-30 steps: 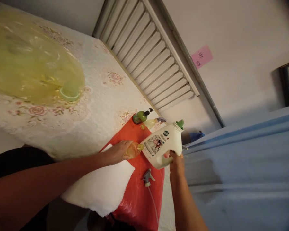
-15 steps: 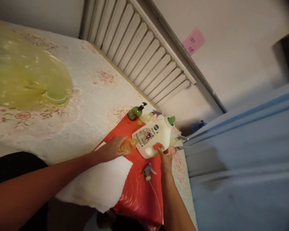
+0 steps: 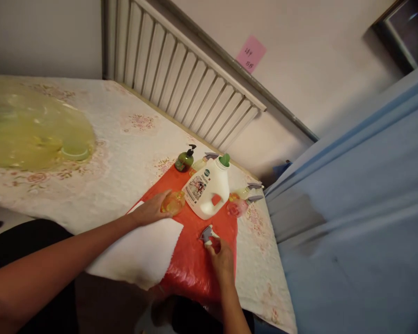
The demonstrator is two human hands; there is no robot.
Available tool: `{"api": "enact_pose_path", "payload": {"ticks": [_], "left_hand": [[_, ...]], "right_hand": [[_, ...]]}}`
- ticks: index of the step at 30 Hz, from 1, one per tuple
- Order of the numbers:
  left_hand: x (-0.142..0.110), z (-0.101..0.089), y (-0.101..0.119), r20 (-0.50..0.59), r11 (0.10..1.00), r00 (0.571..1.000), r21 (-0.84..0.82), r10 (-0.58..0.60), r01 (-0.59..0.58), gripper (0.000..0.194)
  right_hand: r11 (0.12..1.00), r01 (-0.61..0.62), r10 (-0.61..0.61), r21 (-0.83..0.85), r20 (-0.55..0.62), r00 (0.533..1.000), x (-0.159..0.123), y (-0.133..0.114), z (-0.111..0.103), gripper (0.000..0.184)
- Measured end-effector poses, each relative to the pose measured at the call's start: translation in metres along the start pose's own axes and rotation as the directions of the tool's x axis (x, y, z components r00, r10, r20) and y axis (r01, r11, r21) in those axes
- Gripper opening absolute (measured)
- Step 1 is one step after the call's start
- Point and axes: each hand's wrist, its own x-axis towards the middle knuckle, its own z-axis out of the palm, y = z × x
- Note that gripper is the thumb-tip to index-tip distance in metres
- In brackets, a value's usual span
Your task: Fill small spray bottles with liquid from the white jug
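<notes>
Head view: jug btwn amber btl & pink spray btl.

Pink note: handwriting not clearly legible; white jug: label, print too small to read

One camera is riding on the person's head, peering forward and down at a slant, with both hands fairly near and the radiator standing farther off.
</notes>
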Motion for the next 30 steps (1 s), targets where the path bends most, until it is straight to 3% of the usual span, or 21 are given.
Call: {"api": "enact_pose_path", "payload": {"ticks": [7,12,20,25,30], "left_hand": [[0.003,-0.001,0.011,-0.005,0.998,1.0,0.048,-0.026,0.026,0.088],[0.005,0.003,0.018,-0.045,0.991,0.994,0.079,-0.104,0.107,0.09],[0.011,0.011,0.027,-0.108,0.987,0.981,0.0,-0.159,0.16,0.086],[0.018,0.007,0.034,-0.127,0.978,0.97,-0.026,-0.209,0.207,0.069],[0.023,-0.003,0.048,-0.192,0.968,0.949,-0.065,-0.249,0.241,0.063]], "right_hand": [[0.977,0.08,-0.083,-0.196,-0.005,0.997,-0.006,-0.003,0.021,0.029],[0.985,0.05,-0.059,-0.164,-0.052,0.997,-0.006,-0.004,0.013,0.029],[0.961,-0.136,0.173,0.24,-0.143,0.975,-0.021,-0.006,-0.033,0.032],[0.826,-0.183,0.257,0.533,-0.067,0.964,-0.047,-0.003,-0.055,0.033],[0.656,-0.186,0.285,0.732,-0.013,0.958,-0.065,0.01,-0.061,0.037]]}}
